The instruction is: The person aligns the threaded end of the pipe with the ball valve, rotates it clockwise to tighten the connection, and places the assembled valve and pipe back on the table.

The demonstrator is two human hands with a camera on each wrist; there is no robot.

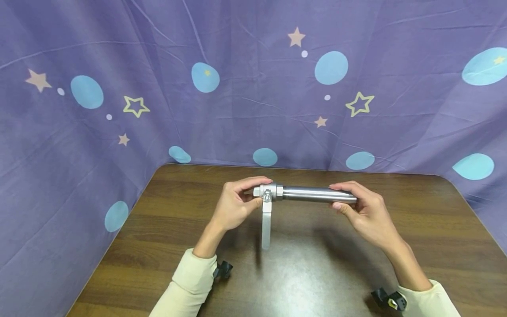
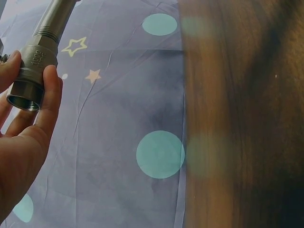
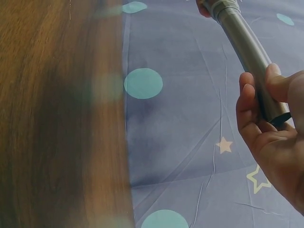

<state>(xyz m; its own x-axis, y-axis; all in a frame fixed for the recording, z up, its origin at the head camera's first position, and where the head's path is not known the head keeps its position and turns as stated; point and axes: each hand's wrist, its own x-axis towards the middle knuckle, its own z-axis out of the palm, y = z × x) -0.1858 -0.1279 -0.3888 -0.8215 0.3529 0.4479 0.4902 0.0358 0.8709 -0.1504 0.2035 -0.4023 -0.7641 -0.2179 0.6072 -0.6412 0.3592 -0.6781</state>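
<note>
A silver ball valve [image 1: 267,193] with a long flat lever handle [image 1: 266,229] is joined to a straight metal pipe [image 1: 309,194]. Both lie in one level line above the table, the handle pointing toward me. My left hand [image 1: 233,204] grips the valve body between thumb and fingers; the open threaded end [image 2: 26,102] of the valve shows in the left wrist view. At the other end, my right hand [image 1: 368,213] pinches the pipe near its free end, thumb on the near side and fingers round the far side. Some thread shows where pipe meets valve [image 2: 42,35].
Below the hands is a brown wood-grain table [image 1: 166,246] with rounded back corners. A purple curtain [image 1: 237,119] with stars and blue dots hangs right behind and beside it. Dark wrist mounts [image 1: 223,270] sit at both sleeves.
</note>
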